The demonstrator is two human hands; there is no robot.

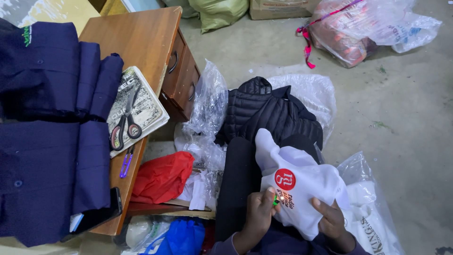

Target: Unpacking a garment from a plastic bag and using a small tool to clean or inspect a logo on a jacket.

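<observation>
At the far left, 2 stacks of folded navy shirts cover the wooden desk. Beside them, scissors lie on a worn book, with a purple thread snip just below and a black phone at the desk's near edge. On the floor lie a red bag and a black quilted jacket. The left hand pinches a small green tool against a white garment with a red round logo, resting on the lap. The right hand presses the cloth, fingers spread flat, gripping nothing else.
</observation>
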